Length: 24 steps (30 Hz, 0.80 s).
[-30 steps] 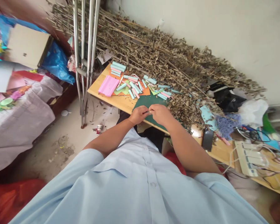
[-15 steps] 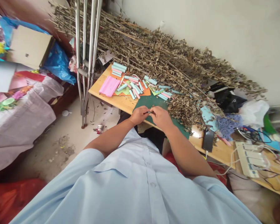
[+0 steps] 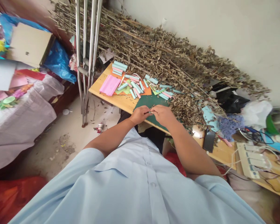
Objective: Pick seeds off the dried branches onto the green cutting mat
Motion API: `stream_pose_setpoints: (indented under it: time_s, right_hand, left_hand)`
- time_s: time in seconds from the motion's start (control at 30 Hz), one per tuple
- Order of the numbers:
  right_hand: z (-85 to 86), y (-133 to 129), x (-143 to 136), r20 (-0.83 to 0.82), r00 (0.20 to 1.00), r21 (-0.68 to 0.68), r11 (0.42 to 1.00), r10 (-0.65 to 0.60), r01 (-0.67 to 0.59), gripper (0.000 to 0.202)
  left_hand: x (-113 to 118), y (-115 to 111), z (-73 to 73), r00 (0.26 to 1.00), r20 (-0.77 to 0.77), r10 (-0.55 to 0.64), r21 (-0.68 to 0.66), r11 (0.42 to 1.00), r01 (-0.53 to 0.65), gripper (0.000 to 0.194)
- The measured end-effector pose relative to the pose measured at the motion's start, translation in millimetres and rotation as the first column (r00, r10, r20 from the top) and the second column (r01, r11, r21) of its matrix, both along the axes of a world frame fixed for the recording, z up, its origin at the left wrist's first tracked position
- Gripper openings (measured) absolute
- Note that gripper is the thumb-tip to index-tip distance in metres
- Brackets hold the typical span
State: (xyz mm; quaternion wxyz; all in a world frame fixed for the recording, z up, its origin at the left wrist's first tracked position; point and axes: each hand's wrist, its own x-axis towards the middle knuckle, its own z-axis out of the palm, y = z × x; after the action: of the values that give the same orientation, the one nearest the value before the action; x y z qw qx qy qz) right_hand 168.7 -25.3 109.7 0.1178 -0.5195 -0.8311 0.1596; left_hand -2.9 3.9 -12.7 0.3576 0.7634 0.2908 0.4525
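Observation:
My left hand (image 3: 140, 114) and my right hand (image 3: 162, 114) meet over the near edge of a dark green mat (image 3: 151, 100). Both are closed, with thumbs and fingertips pinching one small grey-brown wad (image 3: 150, 112) that looks like crumpled dried leaf; the fingers cover most of it. To the right of the mat lies a heap of dried leaves (image 3: 183, 109). Beyond the hands, several pale blue and pink paper rolls (image 3: 136, 88) are scattered over orange and green paper. A stack of pink paper (image 3: 109, 85) sits to their left.
Long dried leafy stalks (image 3: 154, 53) lie along the wall behind the table (image 3: 121, 102). Metal crutches (image 3: 90, 62) stand at the table's left end. To the right are a phone (image 3: 209, 140), purple yarn (image 3: 230, 126), and a power strip (image 3: 249, 160) with cables.
The hands stay together at the same place, still pinching the small wad. My right hand has turned slightly, its forearm shifting a little right. The view has shifted slightly.

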Motion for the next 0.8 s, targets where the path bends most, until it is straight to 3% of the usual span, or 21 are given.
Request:
stream_pose_setpoints:
  time_s: [0.1,0.37,0.57,0.67,0.8]
  right_hand:
    - [6.0,4,-2,0.055,0.997,-0.040,0.998,-0.045,0.047,0.013]
    - [17.5,11,-8,0.189,0.981,-0.088,0.995,0.054,-0.038,0.016]
    - [17.4,12,-14,0.282,0.958,-0.102,0.995,0.047,-0.019,0.016]
    - [14.5,16,-14,0.238,0.971,-0.114,0.993,0.039,-0.012,0.015]
    - [11.8,17,-8,0.054,0.998,-0.125,0.992,0.019,-0.012,0.016]
  left_hand:
    - [0,0,0.6,1.000,0.009,0.003,-0.005,1.000,-0.003,0.027]
    - [0,-1,-0.1,1.000,0.020,-0.006,-0.019,1.000,0.006,0.030]
    - [-1,-3,8.8,1.000,-0.013,-0.003,-0.030,1.000,0.003,0.038]
    - [-3,-3,14.2,0.999,-0.037,-0.005,-0.031,1.000,0.004,0.042]
    - [-2,-2,13.1,0.998,-0.054,0.012,-0.023,1.000,-0.013,0.040]
